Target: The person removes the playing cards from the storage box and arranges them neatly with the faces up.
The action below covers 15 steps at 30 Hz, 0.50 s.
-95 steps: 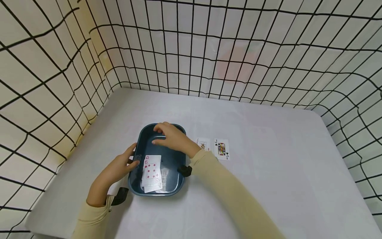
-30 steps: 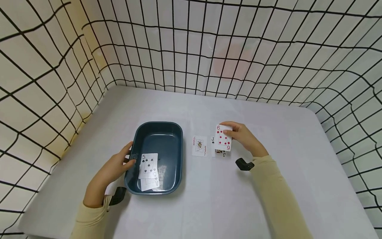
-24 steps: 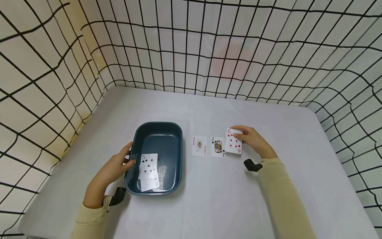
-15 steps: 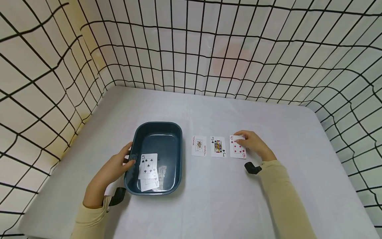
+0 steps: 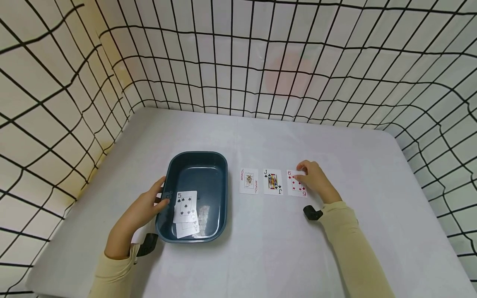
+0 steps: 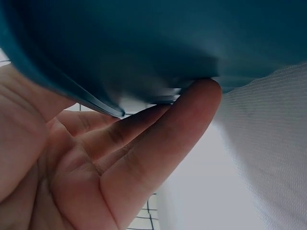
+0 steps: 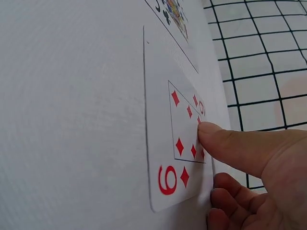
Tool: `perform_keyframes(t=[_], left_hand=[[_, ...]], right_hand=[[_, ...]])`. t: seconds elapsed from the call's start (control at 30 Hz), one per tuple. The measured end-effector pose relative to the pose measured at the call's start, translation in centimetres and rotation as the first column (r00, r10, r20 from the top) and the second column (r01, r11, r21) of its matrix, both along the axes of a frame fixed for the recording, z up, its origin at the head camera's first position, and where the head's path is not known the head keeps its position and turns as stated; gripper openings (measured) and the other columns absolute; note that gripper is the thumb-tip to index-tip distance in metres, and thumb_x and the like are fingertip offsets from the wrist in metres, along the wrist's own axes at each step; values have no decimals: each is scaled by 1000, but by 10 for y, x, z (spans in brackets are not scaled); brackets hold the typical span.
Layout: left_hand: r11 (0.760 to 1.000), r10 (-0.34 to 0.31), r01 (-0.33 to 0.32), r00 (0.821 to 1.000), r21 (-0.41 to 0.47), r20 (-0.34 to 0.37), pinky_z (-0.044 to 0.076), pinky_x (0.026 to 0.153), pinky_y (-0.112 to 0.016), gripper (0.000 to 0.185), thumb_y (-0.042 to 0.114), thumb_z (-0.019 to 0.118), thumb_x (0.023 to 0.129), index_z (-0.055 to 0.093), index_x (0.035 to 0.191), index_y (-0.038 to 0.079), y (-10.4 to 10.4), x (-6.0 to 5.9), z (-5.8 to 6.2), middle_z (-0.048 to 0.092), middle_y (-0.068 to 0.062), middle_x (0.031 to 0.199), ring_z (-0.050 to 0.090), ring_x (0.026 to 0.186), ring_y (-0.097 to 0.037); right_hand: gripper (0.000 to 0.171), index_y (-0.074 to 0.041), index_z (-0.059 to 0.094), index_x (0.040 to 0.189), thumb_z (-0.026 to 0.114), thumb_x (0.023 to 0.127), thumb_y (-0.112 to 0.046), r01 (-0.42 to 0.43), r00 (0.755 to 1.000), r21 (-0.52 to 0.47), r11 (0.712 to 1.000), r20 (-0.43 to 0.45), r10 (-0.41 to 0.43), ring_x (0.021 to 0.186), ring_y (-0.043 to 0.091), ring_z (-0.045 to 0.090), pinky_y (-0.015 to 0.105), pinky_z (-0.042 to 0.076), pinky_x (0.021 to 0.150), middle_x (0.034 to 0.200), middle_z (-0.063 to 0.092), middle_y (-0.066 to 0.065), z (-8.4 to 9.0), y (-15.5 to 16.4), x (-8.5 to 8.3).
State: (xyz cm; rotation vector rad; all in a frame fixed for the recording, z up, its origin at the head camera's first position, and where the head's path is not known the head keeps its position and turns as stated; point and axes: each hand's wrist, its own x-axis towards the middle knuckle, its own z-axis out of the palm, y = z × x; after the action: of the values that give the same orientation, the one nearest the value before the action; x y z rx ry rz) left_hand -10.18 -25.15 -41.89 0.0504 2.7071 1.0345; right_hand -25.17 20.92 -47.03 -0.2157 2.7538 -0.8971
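A dark blue tray (image 5: 220, 182) stands left of the middle of the white table, and shows from below in the left wrist view (image 6: 168, 43). My left hand (image 5: 143, 209) grips its left rim, thumb on top and fingers (image 6: 144, 143) underneath. Inside lies a five of spades (image 5: 185, 206) over another card (image 5: 189, 229). To the right a joker (image 5: 249, 181), a jack of clubs (image 5: 272, 182) and a six of diamonds (image 5: 297, 183) lie in a row. My right hand (image 5: 316, 182) rests a fingertip (image 7: 211, 132) on the flat six of diamonds (image 7: 177, 143).
A white cloth with a black grid walls the table (image 5: 261, 248) at the back and on both sides. The jack of clubs (image 7: 175, 12) shows at the top of the right wrist view.
My right hand carried the six of diamonds from the tray to the right and laid it flat beside the jack. The five of spades now shows on top in the tray. The left hand has stayed on the rim.
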Motion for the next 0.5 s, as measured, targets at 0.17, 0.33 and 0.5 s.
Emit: perform_keyframes(t=[0.17, 0.33, 0.5], left_hand=[[1000, -3, 3, 1000, 6, -7, 47, 75, -50, 67, 11, 51, 90, 10, 142, -1, 0, 0, 0, 33, -35, 130, 49, 103, -47], [1000, -8, 8, 1000, 9, -13, 48, 74, -50, 67, 11, 51, 90, 11, 142, -1, 0, 0, -2, 33, -35, 130, 50, 103, -46], [1000, 0, 0, 1000, 12, -13, 48, 74, -50, 67, 11, 51, 90, 11, 142, 0, -1, 0, -3, 33, -35, 131, 50, 103, -46]], right_hand=[[35, 2, 47, 111, 61, 85, -16, 14, 1000, -30, 999, 13, -13, 95, 30, 40, 44, 35, 84, 107, 44, 18, 1, 1, 1], [41, 4, 44, 114, 60, 85, -21, 46, 999, -103, 994, -8, -47, 96, 31, 40, 42, 35, 83, 107, 45, 19, 3, 5, 1], [46, 5, 43, 119, 58, 87, -25, 56, 998, -183, 981, -25, -61, 99, 31, 41, 43, 35, 86, 109, 45, 19, 11, -10, -1]])
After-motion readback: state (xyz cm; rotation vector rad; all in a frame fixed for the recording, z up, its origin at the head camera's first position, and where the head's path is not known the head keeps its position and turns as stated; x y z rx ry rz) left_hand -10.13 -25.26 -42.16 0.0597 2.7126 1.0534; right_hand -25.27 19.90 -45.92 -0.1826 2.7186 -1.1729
